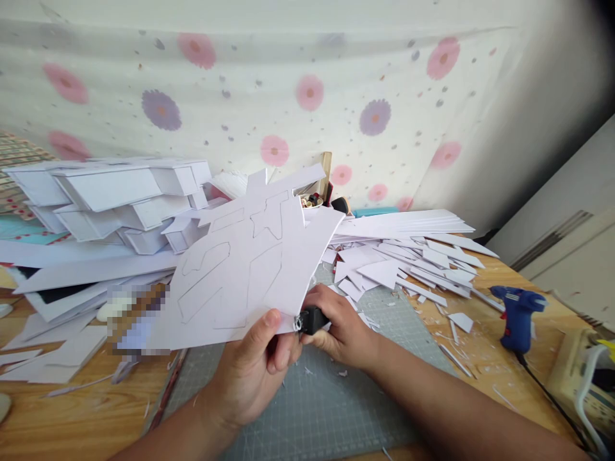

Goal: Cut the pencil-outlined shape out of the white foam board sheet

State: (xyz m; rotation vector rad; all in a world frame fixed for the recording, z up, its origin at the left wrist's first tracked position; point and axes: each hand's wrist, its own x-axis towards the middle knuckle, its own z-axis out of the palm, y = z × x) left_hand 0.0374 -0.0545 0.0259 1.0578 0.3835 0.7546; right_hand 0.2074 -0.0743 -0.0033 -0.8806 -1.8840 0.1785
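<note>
A white foam board sheet [240,269] with pencilled outlines is lifted off the table and tilted toward me. My left hand [254,371] pinches its lower edge, thumb on top and fingers curled beneath. My right hand [339,330] is closed round a black-handled cutter [311,319], whose tip meets the sheet's lower right edge next to my left thumb. Both hands hover over a grey-green cutting mat [317,410].
White folded cardboard pieces [115,198] are piled at the back left. Cut white strips and scraps [413,250] cover the right. A blue glue gun [519,314] with its black cord stands on the wooden table [57,416]. A flowered cloth [307,89] hangs behind.
</note>
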